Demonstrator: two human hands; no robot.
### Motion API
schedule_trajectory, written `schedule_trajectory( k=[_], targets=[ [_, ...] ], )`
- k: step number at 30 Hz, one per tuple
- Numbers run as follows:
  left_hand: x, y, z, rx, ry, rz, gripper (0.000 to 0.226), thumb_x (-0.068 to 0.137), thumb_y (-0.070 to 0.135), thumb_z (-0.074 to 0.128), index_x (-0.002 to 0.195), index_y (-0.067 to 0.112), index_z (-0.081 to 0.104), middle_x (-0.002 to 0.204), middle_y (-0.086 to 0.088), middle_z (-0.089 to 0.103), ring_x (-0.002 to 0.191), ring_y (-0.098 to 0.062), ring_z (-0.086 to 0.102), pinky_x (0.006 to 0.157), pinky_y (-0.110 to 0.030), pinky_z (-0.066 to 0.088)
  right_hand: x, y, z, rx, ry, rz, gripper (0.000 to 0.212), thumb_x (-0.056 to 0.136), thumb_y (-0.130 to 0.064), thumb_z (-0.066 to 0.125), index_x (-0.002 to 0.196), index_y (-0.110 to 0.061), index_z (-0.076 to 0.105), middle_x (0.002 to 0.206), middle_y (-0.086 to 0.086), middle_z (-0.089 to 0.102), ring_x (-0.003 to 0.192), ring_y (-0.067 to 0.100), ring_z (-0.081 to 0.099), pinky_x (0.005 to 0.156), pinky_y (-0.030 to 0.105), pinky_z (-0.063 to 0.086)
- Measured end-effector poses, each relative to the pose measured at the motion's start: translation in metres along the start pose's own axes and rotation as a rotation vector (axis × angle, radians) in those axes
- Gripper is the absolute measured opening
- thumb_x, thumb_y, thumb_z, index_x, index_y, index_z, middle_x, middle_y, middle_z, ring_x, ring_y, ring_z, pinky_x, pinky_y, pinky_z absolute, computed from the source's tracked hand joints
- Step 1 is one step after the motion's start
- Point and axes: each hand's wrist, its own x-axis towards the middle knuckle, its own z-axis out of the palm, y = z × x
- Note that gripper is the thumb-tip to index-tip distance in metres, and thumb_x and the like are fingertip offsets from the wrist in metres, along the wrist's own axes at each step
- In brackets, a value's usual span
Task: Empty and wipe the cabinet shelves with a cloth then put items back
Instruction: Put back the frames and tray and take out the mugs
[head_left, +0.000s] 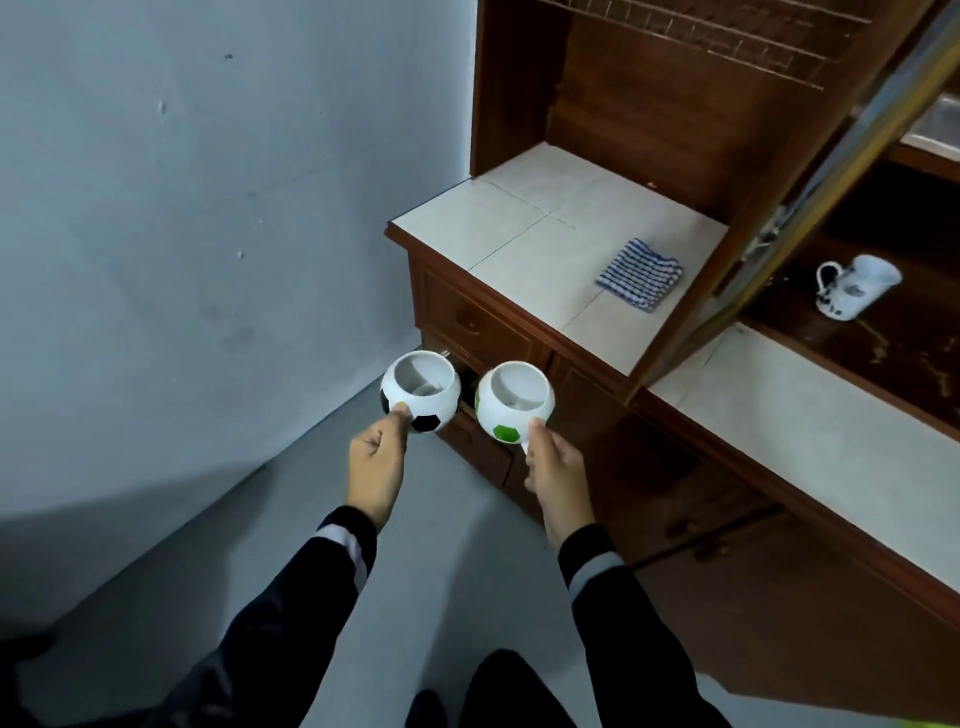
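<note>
My left hand (376, 460) grips a round white mug with black football patches (421, 391) by its near side. My right hand (553, 467) grips a matching white mug with green patches (514, 400). Both mugs are held upright in the air in front of the brown wooden cabinet (498, 332), below its tiled counter (524, 228). A folded blue-and-white striped cloth (640, 274) lies on that counter. The left cabinet compartment (649, 119) above the counter holds nothing I can see.
An open cabinet door (789, 208) juts out right of the cloth. Behind it a tall white mug (854, 286) stands on a dark shelf. A wire rack (727, 36) hangs at the compartment's top. A grey wall is left; grey floor lies below.
</note>
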Motion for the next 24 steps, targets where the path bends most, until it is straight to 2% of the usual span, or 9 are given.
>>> schedule_trajectory(
  k=[5,8,11,14,17,19,21,24],
  targets=[
    [0.059,0.01,0.006,-0.005,-0.033,0.019,0.048,0.104,0.024,0.047,0.062,0.022,0.024,0.062,0.001,0.021,0.053,-0.009,0.016,0.052,-0.029,0.013,0.042,-0.024,0.03,0.039,0.017,-0.038,0.038,0.101,-0.025,0.05,0.063,-0.025,0.05,0.046,-0.02,0.048,0.049,-0.001,0.042,0.057,0.018,0.034],
    [0.101,0.017,0.018,0.002,-0.057,0.032,0.049,0.104,0.024,0.047,0.061,0.022,0.024,0.06,0.003,0.021,0.052,-0.009,0.016,0.05,-0.026,0.014,0.081,-0.036,0.043,0.048,0.043,-0.067,0.034,0.101,-0.027,0.051,0.067,-0.025,0.053,0.048,-0.02,0.05,0.056,0.0,0.044,0.059,0.018,0.036],
    [0.145,0.026,0.036,0.015,-0.076,0.051,0.047,0.104,0.025,0.046,0.063,0.021,0.025,0.062,0.001,0.022,0.052,-0.008,0.018,0.048,-0.023,0.016,0.125,-0.047,0.053,0.068,0.079,-0.084,0.04,0.1,-0.029,0.051,0.06,-0.027,0.052,0.047,-0.019,0.049,0.055,0.001,0.04,0.058,0.019,0.034],
    [0.186,0.036,0.059,0.017,-0.112,0.05,0.05,0.105,0.025,0.045,0.058,0.023,0.028,0.056,0.007,0.026,0.048,-0.006,0.021,0.046,-0.021,0.02,0.163,-0.061,0.062,0.081,0.112,-0.087,0.049,0.1,-0.03,0.051,0.051,-0.026,0.053,0.048,-0.018,0.044,0.055,0.003,0.035,0.058,0.022,0.031],
    [0.222,0.047,0.083,0.022,-0.17,0.047,0.052,0.106,0.025,0.044,0.056,0.022,0.032,0.052,0.013,0.031,0.046,-0.004,0.025,0.046,-0.019,0.024,0.198,-0.075,0.065,0.064,0.155,-0.086,0.043,0.101,-0.032,0.05,0.058,-0.026,0.054,0.049,-0.019,0.045,0.056,0.002,0.039,0.062,0.024,0.035],
    [0.249,0.054,0.102,0.018,-0.202,0.06,0.046,0.106,0.028,0.044,0.064,0.019,0.026,0.058,0.006,0.027,0.051,-0.007,0.023,0.048,-0.023,0.022,0.227,-0.086,0.067,0.063,0.181,-0.1,0.038,0.101,-0.034,0.049,0.064,-0.023,0.053,0.049,-0.018,0.044,0.058,0.004,0.039,0.065,0.025,0.036],
    [0.272,0.058,0.117,0.018,-0.22,0.077,0.045,0.105,0.029,0.045,0.068,0.02,0.023,0.065,0.0,0.022,0.056,-0.01,0.021,0.051,-0.025,0.021,0.249,-0.095,0.068,0.093,0.199,-0.101,0.038,0.101,-0.033,0.049,0.065,-0.02,0.047,0.052,-0.015,0.039,0.057,0.007,0.034,0.061,0.026,0.032],
    [0.302,0.062,0.135,0.046,-0.265,0.094,0.046,0.104,0.038,0.047,0.065,0.021,0.029,0.064,0.0,0.026,0.058,-0.012,0.023,0.053,-0.027,0.022,0.277,-0.102,0.071,0.134,0.233,-0.087,0.038,0.102,-0.032,0.046,0.067,-0.019,0.042,0.057,-0.007,0.035,0.053,0.008,0.029,0.056,0.025,0.028]
  ],
)
